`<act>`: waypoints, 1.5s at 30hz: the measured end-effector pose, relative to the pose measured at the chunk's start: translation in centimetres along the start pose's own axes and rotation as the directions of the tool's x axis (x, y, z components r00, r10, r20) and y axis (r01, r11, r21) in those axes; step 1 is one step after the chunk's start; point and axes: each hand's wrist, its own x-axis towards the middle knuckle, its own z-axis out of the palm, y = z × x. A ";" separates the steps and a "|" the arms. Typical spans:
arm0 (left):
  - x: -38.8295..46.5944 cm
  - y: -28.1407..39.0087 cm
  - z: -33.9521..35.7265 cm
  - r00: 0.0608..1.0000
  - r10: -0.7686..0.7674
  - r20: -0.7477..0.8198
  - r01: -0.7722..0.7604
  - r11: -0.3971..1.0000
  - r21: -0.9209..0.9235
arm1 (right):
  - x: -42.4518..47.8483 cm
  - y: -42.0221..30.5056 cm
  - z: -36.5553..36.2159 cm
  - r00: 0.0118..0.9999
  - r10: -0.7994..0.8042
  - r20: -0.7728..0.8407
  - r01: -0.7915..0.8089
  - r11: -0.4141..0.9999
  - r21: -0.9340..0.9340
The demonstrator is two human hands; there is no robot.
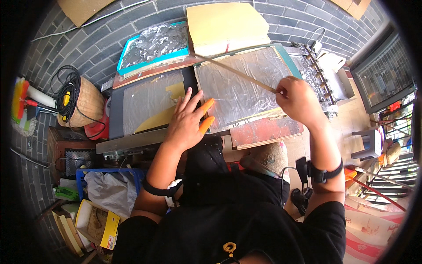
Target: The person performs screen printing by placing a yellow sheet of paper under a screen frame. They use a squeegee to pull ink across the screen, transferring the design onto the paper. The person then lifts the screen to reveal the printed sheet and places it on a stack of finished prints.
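Observation:
My right hand (298, 99) grips one end of a long thin stick (237, 74), which slants up and left over the right-hand board. Thin silvery, wrinkled sheeting (240, 85) covers that board. My left hand (187, 122) is spread at the board's left edge, with orange finger cots (207, 124) on thumb and index finger. Those two fingertips rest at or just above the sheeting's edge; I cannot tell which. Left of this hand, a second wrinkled translucent sheet (148, 100) lies partly over yellow paper (158, 120) on a dark surface.
Behind the boards are a turquoise tray (120, 66) of crumpled silvery foil (158, 41) and a thick stack of yellow paper (227, 26). A metal frame (319, 72) with foil scraps stands right. A reddish board (263, 132) juts towards me. A wicker basket (87, 102) holds coiled cable (69, 89) at left.

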 end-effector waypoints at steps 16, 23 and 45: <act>0.7 3.6 0.6 0.996 0.061 -0.072 -0.070 0.989 -0.131 | -18.6 -2.4 -0.7 0.939 0.281 0.197 -0.342 0.819 0.461; 1.7 6.2 1.6 0.991 0.118 -0.061 -0.125 0.982 -0.141 | -20.5 -2.5 -3.4 0.897 0.396 0.198 -0.443 0.783 0.437; 3.8 9.0 3.1 0.987 0.163 -0.006 -0.163 0.985 -0.062 | -26.9 1.6 -7.7 0.867 0.376 0.325 -0.498 0.656 0.568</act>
